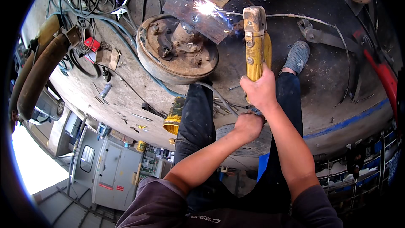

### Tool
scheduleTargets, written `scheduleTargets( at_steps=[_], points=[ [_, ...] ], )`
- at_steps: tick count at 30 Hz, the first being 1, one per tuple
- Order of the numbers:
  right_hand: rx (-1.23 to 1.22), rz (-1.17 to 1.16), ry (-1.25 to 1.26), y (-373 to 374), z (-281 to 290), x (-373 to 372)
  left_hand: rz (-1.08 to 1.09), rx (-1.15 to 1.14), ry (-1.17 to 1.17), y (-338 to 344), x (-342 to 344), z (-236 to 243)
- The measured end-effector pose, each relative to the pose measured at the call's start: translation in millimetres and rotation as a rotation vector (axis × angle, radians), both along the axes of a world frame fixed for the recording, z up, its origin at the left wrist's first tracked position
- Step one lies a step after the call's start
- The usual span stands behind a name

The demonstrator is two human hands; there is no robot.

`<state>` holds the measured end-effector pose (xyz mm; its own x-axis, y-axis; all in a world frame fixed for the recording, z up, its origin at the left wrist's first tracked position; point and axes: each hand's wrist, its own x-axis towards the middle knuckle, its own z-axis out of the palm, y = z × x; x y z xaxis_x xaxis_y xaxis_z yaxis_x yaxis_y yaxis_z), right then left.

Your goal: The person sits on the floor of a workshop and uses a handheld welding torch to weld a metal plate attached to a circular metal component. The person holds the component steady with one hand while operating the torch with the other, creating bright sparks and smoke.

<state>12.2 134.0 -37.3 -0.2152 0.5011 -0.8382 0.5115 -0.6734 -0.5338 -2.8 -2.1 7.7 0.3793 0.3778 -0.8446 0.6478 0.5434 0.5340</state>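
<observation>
My right hand (261, 85) is closed round the lower end of a long, worn yellow tool (254, 46) with screw heads and a scuffed brown tip. My left hand (249, 126) makes a fist just below, by a small grey-blue part; what it grips is hidden. Beyond the tool, a bright welding arc (206, 7) throws sparks on a flat rusty steel plate (179, 6). A thin rod (231, 13) runs from the arc to behind the yellow tool. The plate lies over a round rusty brake drum assembly (179, 52) on the floor.
Tangled cables (95, 0) lie far left, near a red box (92, 43). A blue hose (126, 33) passes the drum. By my left leg stands a yellow bucket (172, 122). A tyre (247, 141) is below my hands. Red metal equipment (384, 74) stands right, beyond my shoe (296, 57).
</observation>
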Motion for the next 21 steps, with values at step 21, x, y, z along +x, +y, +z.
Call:
scheduleTargets(
  at_steps=[21],
  points=[
    [0.015,-0.038,0.015,-0.5,1.6,1.0,0.026,-0.014,-0.002,-0.3,1.3,-1.4]
  ],
)
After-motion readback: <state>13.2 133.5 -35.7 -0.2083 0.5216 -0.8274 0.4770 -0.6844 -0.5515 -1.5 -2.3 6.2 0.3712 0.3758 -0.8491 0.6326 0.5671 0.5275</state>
